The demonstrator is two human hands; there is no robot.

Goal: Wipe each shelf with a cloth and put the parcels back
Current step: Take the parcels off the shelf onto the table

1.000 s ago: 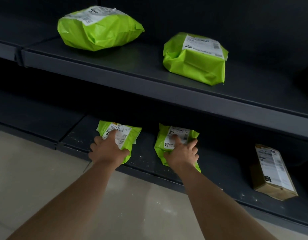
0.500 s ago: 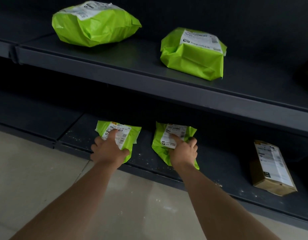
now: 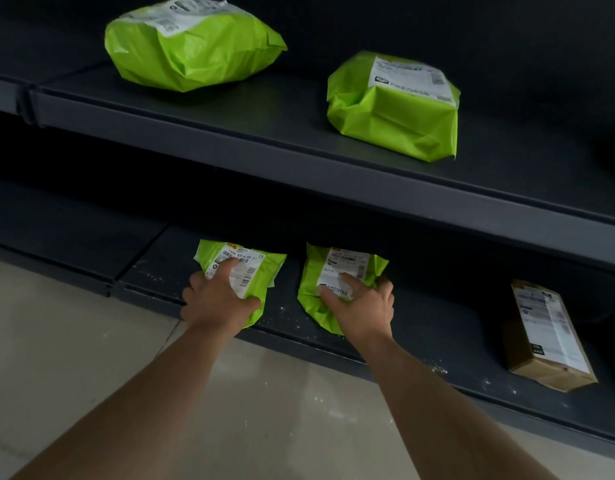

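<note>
Evidently the speckled dark metal shelf awaits wiping. The left hand grips one green plastic parcel, the right hand another.

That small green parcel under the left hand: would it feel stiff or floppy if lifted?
Probably floppy: the small green parcel is a crumpled plastic mailer, so it would likely sag around the left hand. Its glossy film looks somewhat slippery. Lying flat, it seems unlikely to roll.

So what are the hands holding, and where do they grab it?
Two small green parcels on the lower shelf. The left hand grips the left parcel at its near end; the right hand grips the right parcel at its near right side.
</note>
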